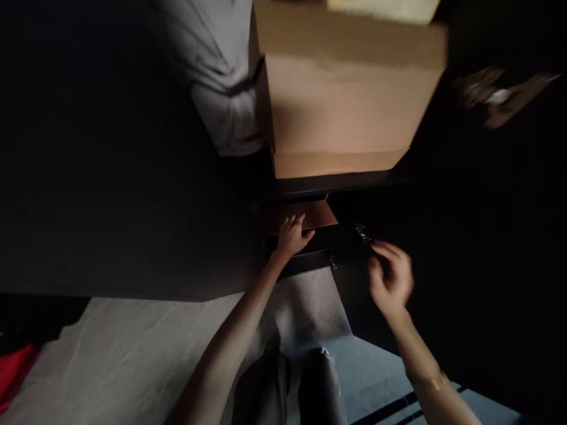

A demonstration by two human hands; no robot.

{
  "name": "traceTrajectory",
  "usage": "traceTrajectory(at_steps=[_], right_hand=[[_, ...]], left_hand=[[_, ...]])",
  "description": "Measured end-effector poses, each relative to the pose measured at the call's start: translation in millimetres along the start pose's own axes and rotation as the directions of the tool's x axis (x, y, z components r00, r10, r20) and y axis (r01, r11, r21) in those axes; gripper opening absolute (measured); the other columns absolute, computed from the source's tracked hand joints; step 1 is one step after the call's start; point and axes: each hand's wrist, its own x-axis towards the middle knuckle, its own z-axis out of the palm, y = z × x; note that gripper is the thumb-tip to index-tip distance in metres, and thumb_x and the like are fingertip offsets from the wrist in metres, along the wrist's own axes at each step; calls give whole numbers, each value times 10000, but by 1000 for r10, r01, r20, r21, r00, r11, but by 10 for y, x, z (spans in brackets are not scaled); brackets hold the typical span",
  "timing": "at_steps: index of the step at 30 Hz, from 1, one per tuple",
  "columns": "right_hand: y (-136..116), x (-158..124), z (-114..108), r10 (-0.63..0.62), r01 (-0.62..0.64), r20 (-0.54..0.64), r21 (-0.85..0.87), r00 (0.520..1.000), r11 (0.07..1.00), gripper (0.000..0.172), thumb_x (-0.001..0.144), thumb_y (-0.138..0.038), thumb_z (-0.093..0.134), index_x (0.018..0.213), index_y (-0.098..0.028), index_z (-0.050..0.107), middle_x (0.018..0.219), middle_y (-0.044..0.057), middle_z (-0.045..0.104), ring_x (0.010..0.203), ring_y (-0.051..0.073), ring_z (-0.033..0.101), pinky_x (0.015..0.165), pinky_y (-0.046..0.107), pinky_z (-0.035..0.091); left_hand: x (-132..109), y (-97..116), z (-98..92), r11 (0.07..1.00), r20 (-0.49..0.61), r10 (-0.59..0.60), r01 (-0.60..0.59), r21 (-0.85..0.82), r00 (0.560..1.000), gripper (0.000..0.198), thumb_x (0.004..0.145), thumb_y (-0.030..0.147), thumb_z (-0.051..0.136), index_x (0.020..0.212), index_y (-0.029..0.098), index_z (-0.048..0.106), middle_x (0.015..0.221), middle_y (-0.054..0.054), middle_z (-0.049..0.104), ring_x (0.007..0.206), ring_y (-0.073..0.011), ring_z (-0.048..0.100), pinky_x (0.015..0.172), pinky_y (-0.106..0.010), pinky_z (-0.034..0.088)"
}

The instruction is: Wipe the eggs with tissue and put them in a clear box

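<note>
My left hand [292,236] reaches into a low, dark cabinet compartment, fingers spread. Its fingertips lie over a brown cardboard-like panel [321,213], though contact is hard to judge. To the right, my right hand [392,277] is slightly blurred, its fingers bent and the thumb apart from them; nothing shows in its grasp. The fingertips are close to a metal hinge [362,232] beside a dark door [460,260]. A second hinge [332,262] sits lower, between the two hands.
Above the compartment stands a large cardboard box [349,112], with pale grey fabric [239,118] on its left. A broad dark panel [133,206] borders the left side. Blurred brown items [500,97] show at upper right. Below are a grey tiled floor [128,354] and my legs.
</note>
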Motion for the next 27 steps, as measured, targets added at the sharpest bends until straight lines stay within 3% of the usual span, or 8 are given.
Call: traceTrajectory(at_steps=[3,5,8,11,15,19,23,27], right_hand=[[415,217,1328,-135,109,292,104,947,989,380,862,-175,404,1194,-190,586,1216,96,618,1194,220,544,1051,411,446],[613,498,2190,-126,114,451,54,884,992,489,811,-126,432,1293,-113,516,1311,129,564,1281,229,475,1113,390,383],[775,933,3251,-25,102,595,-96,804,990,616,781,-112,485,1382,-5,399,1400,189,477,1338,246,417,1145,357,324],[843,1152,3945,32,146,667,-209,744,967,721,735,-103,549,1416,5,341,1477,204,378,1401,258,322,1169,365,266],[966,1149,4424,97,127,649,-288,754,949,759,714,-177,628,1416,-68,358,1472,214,366,1381,342,310,1104,523,304],[1101,1175,4589,125,115,574,-364,809,924,711,733,-334,696,1339,-59,446,1388,251,417,1305,389,347,1037,521,331],[1136,1236,4610,148,79,515,-393,844,916,533,762,-370,696,1188,-71,584,1299,252,493,1256,380,382,1012,488,340],[984,1260,4496,180,-11,475,-336,861,942,346,696,-325,740,928,-81,658,1071,227,607,1102,355,497,947,461,390]], left_hand=[[585,-554,511,984,3,-135,134,114,991,819,806,467,659,1452,65,359,1540,-228,304,1439,-390,239,1161,-561,197],[814,-965,798,969,15,-202,198,149,979,932,748,487,717,1472,60,316,1559,-243,245,1465,-400,146,1163,-611,80],[864,-1515,1174,967,-29,-222,224,124,975,895,746,388,740,1483,115,311,1580,-215,204,1473,-394,119,1145,-653,77],[696,-1861,1526,973,-122,-189,202,110,974,729,802,238,670,1463,209,364,1600,-153,183,1480,-364,124,1135,-676,119],[370,-2019,1929,959,-137,-237,254,125,962,829,638,202,808,1391,153,465,1546,-250,269,1422,-473,227,1084,-736,173],[131,-1916,2147,961,-235,-238,264,85,942,750,725,163,710,1418,130,426,1545,-259,260,1446,-430,196,1135,-668,179],[99,-1667,2103,964,-285,-264,260,-55,921,747,746,81,610,1449,71,357,1545,-257,261,1449,-416,194,1148,-610,248],[40,-1415,1825,968,-287,-233,194,-161,929,675,780,57,538,1435,106,383,1557,-205,258,1460,-373,195,1146,-559,297]])
